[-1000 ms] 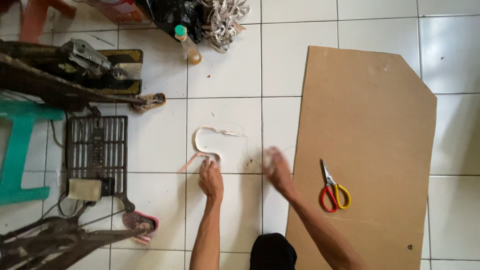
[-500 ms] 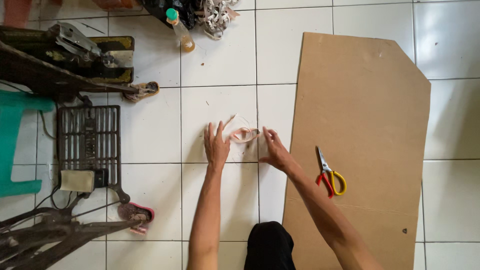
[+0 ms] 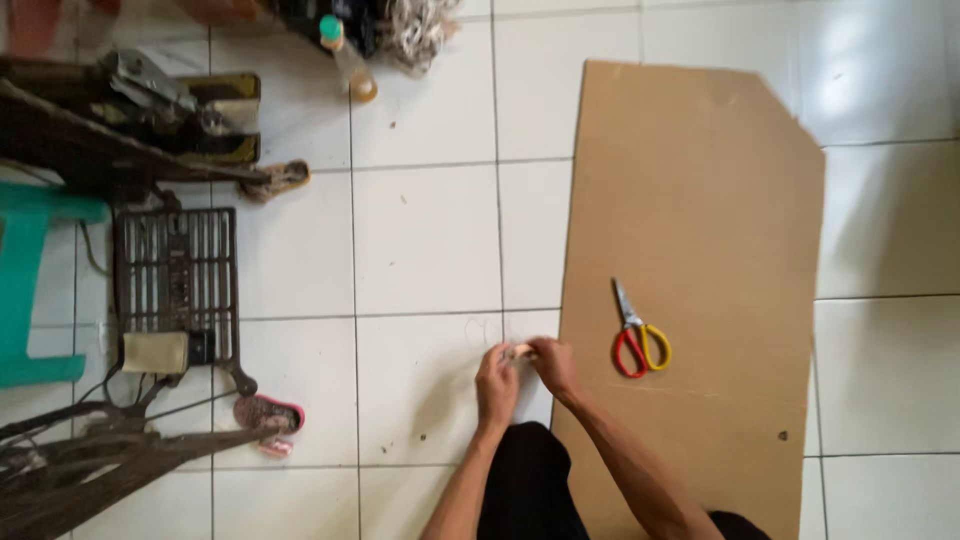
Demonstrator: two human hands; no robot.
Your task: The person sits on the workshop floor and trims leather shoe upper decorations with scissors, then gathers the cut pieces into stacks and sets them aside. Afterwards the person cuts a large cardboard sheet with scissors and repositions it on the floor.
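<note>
**Both hands pinched on a small pale strip, above the tiled floor**

Object in hand: a small pale, tan-coloured strip or cord [image 3: 522,350], soft-looking, material too small to identify; it sits between the two hands, just above the white tiled floor [image 3: 425,240], close to the left edge of the large brown board.

Left hand [image 3: 497,385]: fingers drawn together and closed on the near end of the strip. Right hand [image 3: 553,366]: fingers likewise pinched on the other end; the two hands touch or nearly touch at the fingertips; whether the strip is being folded, knotted or merely held cannot be told.

Judgement on handling: a piece this small wants fingertip grip rather than palm; keep both pinches close together so the slack stays short; work low over the tile so a dropped piece stays in sight; wrists look steady and forearms converge, which suits fine work.

Surroundings, outward: large flat brown board [image 3: 700,250] with clipped corners lies on the floor just right of the hands; scissors with one red and one yellow handle loop [image 3: 637,335] rest closed on it, near the right hand, not touched; black iron treadle grate [image 3: 176,270] well to the left; pink sandal [image 3: 265,415] below it; teal plastic stool [image 3: 35,290] at the left edge; small bottle with green cap [image 3: 347,58] far at the top.
</note>
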